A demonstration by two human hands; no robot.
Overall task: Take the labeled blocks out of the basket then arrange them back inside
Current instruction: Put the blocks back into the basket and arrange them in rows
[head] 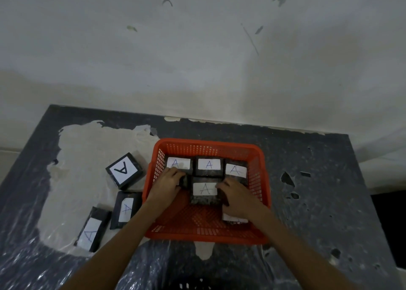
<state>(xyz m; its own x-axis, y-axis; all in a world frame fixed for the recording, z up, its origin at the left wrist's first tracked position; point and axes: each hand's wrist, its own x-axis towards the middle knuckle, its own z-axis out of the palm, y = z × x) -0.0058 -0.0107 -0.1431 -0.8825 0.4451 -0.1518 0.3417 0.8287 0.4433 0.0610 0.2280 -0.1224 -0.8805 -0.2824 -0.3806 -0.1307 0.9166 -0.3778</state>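
Observation:
An orange plastic basket (259,157) sits mid-table. Inside, three dark blocks with white "A" labels line the far wall: left (178,163), middle (209,165), right (235,170). A fourth labeled block (204,189) lies in front of them. My left hand (167,185) grips a dark block at the basket's left side, mostly hidden under the fingers. My right hand (236,198) rests on another block (234,219) at the right, its white label partly showing under the wrist.
Three more labeled blocks lie on the table left of the basket: one tilted (125,170), one beside the basket wall (125,209), one nearer me (91,232). The dark table (318,201) is worn with pale patches and backs onto a stained wall.

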